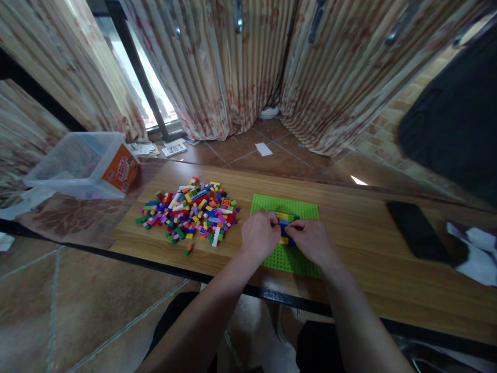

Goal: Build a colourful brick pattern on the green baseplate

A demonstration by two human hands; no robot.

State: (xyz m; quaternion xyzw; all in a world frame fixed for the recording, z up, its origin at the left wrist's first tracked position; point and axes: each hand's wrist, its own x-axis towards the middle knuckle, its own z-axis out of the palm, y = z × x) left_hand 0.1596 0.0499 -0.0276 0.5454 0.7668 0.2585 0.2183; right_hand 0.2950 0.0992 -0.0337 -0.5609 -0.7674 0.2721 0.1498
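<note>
Brick build (284, 218), one: yellow and blue among its colours, on the green baseplate (295, 263), in front of me on the worktop (361, 248). Its two sides were partly hidden from my camera by my own fingers.

Left hand (261, 234), one: at the left side of the build, grip curled in against it. Right hand (312, 239), one: at the right side, thumb and forefinger drawn in close. Whether either grip was clamped on a single brick, I could not tell.

Loose bricks (202, 207), mixed colours, one broad heap: left of the baseplate, a strip of wood between. A small orange-and-green piece (188, 249) lay just outside the heap, toward my edge.

Clear plastic box (68, 173), one, orange label (121, 169) on its side: beyond the heap, far left.

Black phone (419, 231), one: well to the right of the baseplate, lying flat. Crumpled white paper (479, 259): beside it, at the right end.

Patterned curtains (217, 67): hung behind. White slip (263, 149), one: on the tiled floor (233, 150).
</note>
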